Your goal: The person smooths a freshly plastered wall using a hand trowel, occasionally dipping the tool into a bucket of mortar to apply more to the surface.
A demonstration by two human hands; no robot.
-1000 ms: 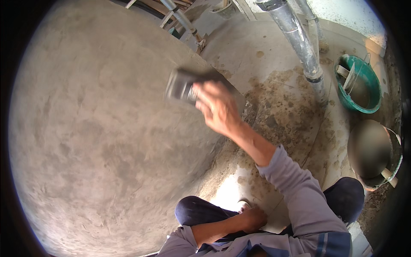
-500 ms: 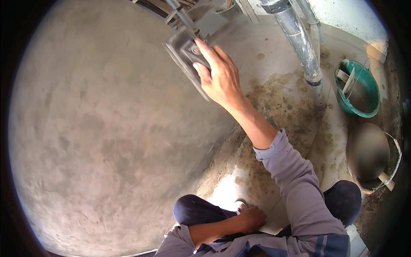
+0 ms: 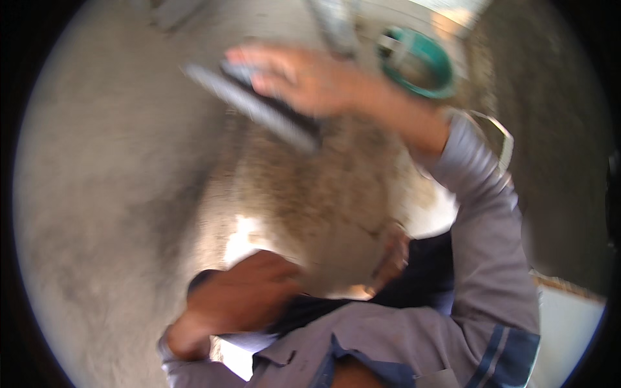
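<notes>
My right hand (image 3: pixel 304 77) is closed on the handle of a plastering float (image 3: pixel 259 110), a long flat blade with a dark grip. Motion blurs both hand and tool. The blade stands tilted, seen almost edge-on, apart from the grey plastered wall (image 3: pixel 110 161) on the left. My left hand (image 3: pixel 242 291) lies over my left knee, its fingers loosely stretched and holding nothing that shows.
A green bucket (image 3: pixel 440 71) stands at the far right with pale pieces inside. Behind my right arm shows the white handle (image 3: pixel 509 145) of another bucket. A grey pipe (image 3: pixel 333 26) rises at the back. The floor (image 3: pixel 323 213) is stained with mortar.
My view has swung to the right. The float, in my right hand, has come away from the wall and turned flatter. My left hand has moved from between my legs onto my left knee.
</notes>
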